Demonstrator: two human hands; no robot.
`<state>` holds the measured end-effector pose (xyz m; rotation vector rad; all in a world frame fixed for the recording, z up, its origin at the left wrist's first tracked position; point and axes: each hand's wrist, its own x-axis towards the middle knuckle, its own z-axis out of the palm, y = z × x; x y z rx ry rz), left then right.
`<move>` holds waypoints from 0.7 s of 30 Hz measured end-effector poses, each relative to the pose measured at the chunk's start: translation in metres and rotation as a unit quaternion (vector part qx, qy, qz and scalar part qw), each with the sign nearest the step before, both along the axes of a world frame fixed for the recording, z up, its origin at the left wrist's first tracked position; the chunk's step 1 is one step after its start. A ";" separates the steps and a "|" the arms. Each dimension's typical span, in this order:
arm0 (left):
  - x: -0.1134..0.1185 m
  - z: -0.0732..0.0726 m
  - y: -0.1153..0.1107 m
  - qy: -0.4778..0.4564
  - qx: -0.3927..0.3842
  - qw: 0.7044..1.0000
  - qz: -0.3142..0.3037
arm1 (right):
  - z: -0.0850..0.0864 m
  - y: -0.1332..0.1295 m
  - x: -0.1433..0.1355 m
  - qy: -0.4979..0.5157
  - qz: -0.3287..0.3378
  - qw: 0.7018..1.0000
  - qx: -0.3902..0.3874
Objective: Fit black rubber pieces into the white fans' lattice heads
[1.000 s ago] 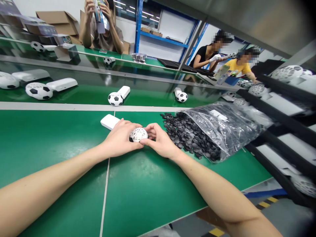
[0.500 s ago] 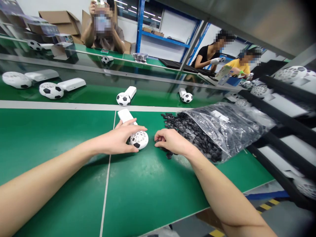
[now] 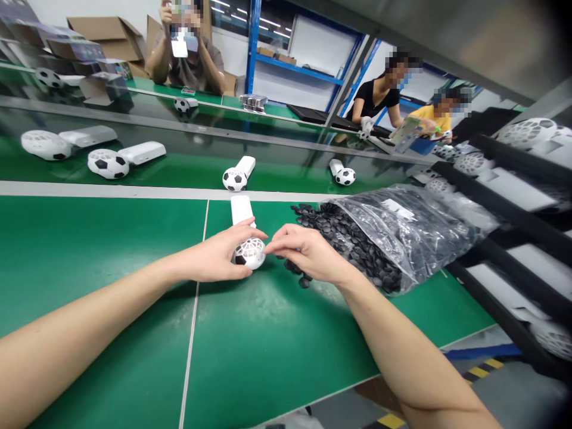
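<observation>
A white football-shaped hand fan [image 3: 257,260] with an openwork head lies on the green table. Its white handle [image 3: 242,210] points away from me. My left hand [image 3: 214,250] is closed around the head, thumb on the near side and fingers over the far side. At the head's right edge, the fingertips of my right hand [image 3: 300,249] are pinched together; whatever they hold is too small or hidden to make out. Just behind and below that hand are loose black pieces [image 3: 305,280], part of a pile [image 3: 344,235] spilling from a clear plastic bag [image 3: 429,238].
Beyond a pale strip, a conveyor belt [image 3: 187,173] carries several similar fans [image 3: 108,163]. At the right stands a black rack [image 3: 504,250] holding more white parts. Across the line, one person [image 3: 187,65] holds something up; two others [image 3: 379,98] are at the far right.
My right hand has moved left from the black pieces to the fan head, fingers now extended in a pinch. The fan's handle has swung right. Fans on the belt have shifted right.
</observation>
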<state>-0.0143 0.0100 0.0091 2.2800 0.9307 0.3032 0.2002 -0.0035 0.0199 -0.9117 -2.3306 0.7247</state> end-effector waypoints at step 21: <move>0.018 -0.009 -0.011 -0.086 0.013 0.991 0.103 | -0.033 0.017 -0.012 0.144 -0.089 0.961 -0.218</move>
